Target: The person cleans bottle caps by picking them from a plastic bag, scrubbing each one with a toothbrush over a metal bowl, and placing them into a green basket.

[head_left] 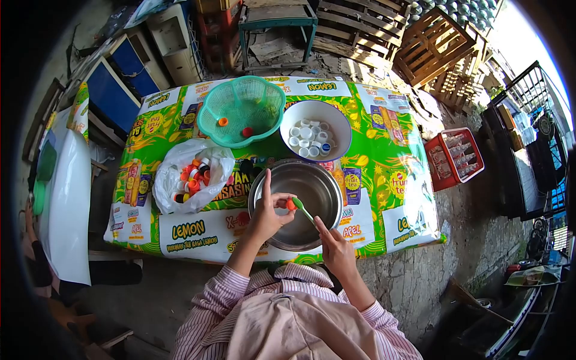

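Note:
Over the steel bowl (pixel 297 241), my left hand (pixel 270 207) pinches a small orange-red cap (pixel 291 204), its index finger pointing up. My right hand (pixel 336 246) grips a thin green tool (pixel 305 211), whose wider tip touches or nearly touches the cap. Left of the bowl, a white plastic bag (pixel 165 174) holds red, orange, white and black caps. A teal basket (pixel 207 117) behind has an orange ring and a red cap inside. White caps fill part of a white bowl (pixel 344 129) with a blue rim.
The table bears a green and white printed cover (pixel 396 210). Some black pieces lie between bag and steel bowl. A red crate (pixel 441 162) stands on the floor at the right. Wooden pallets (pixel 360 27) are behind. Another person's hand (pixel 30 222) shows at far left.

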Tool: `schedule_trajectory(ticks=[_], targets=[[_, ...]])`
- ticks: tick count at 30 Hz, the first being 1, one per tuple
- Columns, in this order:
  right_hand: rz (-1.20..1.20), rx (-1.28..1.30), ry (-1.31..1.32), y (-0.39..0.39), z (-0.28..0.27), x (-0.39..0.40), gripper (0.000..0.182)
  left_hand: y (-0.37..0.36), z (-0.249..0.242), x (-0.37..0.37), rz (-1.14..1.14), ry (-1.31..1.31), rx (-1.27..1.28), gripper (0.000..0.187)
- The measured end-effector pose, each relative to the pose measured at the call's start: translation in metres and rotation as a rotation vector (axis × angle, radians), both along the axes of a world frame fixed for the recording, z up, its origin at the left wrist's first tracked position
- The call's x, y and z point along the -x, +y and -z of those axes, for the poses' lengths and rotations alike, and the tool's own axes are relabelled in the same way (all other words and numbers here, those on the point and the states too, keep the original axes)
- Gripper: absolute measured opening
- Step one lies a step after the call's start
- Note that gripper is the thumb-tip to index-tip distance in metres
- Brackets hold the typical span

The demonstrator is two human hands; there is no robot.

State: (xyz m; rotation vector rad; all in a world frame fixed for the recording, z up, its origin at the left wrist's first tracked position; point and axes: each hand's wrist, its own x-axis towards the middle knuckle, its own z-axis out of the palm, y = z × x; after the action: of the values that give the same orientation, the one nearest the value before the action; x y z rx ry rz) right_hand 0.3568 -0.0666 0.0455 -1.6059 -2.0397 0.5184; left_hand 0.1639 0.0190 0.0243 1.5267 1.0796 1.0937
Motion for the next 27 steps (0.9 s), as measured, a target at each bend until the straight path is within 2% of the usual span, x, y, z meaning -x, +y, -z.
schedule_trajectory(ticks=[5, 7, 9, 11, 13, 15, 16, 17, 19, 23, 25, 26, 27], targets=[[0.027, 0.009, 0.0, 0.004, 0.002, 0.0, 0.055, 0.0, -0.002, 0.0, 0.001, 0.015, 0.024, 0.106], [0.021, -0.014, 0.077, 0.002, -0.001, 0.003, 0.054, 0.001, -0.001, 0.001, -0.015, 0.024, 0.019, 0.106], [-0.039, 0.025, 0.068, 0.0, 0.004, 0.001, 0.053, 0.002, 0.001, 0.002, 0.02, -0.018, 0.025, 0.105], [0.033, 0.011, 0.052, 0.004, 0.005, 0.0, 0.054, 0.002, 0.006, 0.003, 0.028, 0.0, 0.02, 0.106], [0.05, 0.084, -0.023, 0.005, -0.005, 0.003, 0.053, 0.001, 0.002, 0.004, -0.019, -0.004, 0.039, 0.101], [0.163, -0.001, 0.132, 0.009, -0.006, -0.002, 0.05, 0.006, -0.002, 0.009, -0.019, 0.054, -0.036, 0.09], [0.164, -0.115, 0.125, 0.011, -0.001, -0.006, 0.05, 0.009, -0.002, 0.014, -0.046, 0.067, -0.051, 0.076], [0.18, -0.092, 0.107, 0.011, -0.003, -0.01, 0.05, 0.014, -0.004, 0.021, -0.053, 0.069, -0.058, 0.076], [0.176, -0.123, 0.129, 0.013, -0.003, -0.013, 0.05, 0.029, -0.012, 0.038, -0.092, 0.285, -0.159, 0.067], [0.157, -0.075, 0.097, 0.01, -0.002, -0.011, 0.049, 0.097, -0.019, 0.082, -0.38, 0.546, -0.422, 0.056], [0.157, 0.034, 0.106, 0.009, -0.001, -0.008, 0.049, 0.142, -0.013, 0.107, -0.439, 0.571, -0.423, 0.052], [0.162, 0.038, 0.11, 0.01, -0.003, -0.007, 0.049, 0.164, -0.01, 0.118, -0.464, 0.666, -0.439, 0.051], [0.162, 0.034, 0.112, 0.012, -0.004, -0.006, 0.049, 0.187, 0.001, 0.133, -0.414, 0.656, -0.398, 0.059]])
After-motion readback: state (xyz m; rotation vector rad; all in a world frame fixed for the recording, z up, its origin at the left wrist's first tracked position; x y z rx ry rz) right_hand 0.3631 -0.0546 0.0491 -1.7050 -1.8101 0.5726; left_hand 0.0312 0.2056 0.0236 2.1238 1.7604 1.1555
